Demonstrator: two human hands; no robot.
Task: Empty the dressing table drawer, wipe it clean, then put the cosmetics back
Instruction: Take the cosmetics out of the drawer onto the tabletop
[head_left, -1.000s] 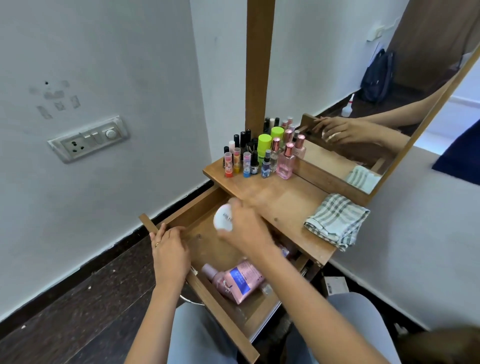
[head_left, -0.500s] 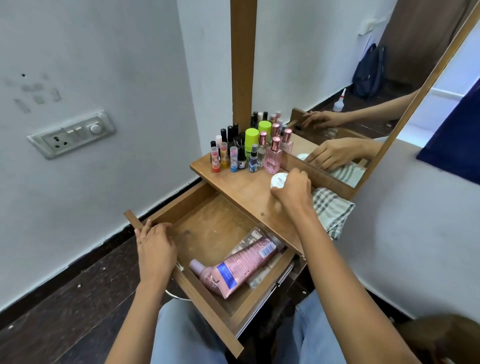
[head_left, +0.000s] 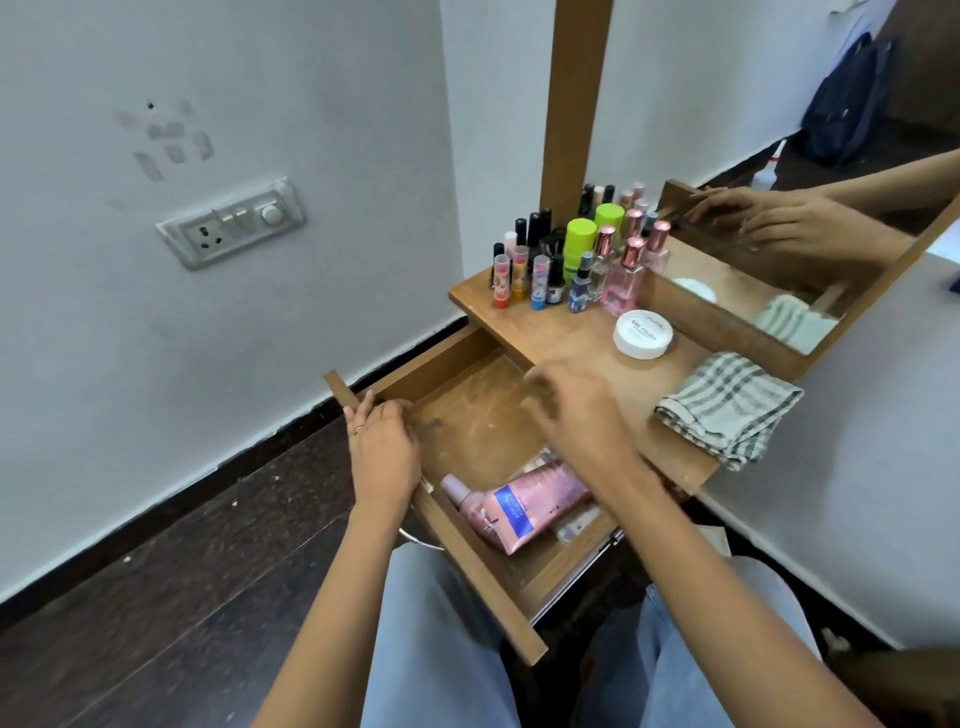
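The wooden drawer (head_left: 470, 561) is pulled out over my lap. A pink tube (head_left: 519, 506) with a blue label lies in it, beside some clear packets (head_left: 574, 525). My left hand (head_left: 382, 452) grips the drawer's front edge. Above the drawer's open middle hovers my right hand (head_left: 576, 410), blurred, fingers apart and holding nothing. A round white jar (head_left: 643, 334) stands on the table top (head_left: 571, 338). Several small bottles (head_left: 566, 265) cluster at the back of the top. A folded checked cloth (head_left: 727, 408) lies at the top's right end.
A mirror (head_left: 779, 208) in a wooden frame stands behind the table and reflects my hands. A wall socket plate (head_left: 231, 223) sits on the left wall. Dark floor (head_left: 156, 571) lies to the left. A dark bag appears in the mirror.
My right hand carried the white jar out of the drawer, set it on the table top, let go and came back over the drawer. My left hand stayed on the drawer front.
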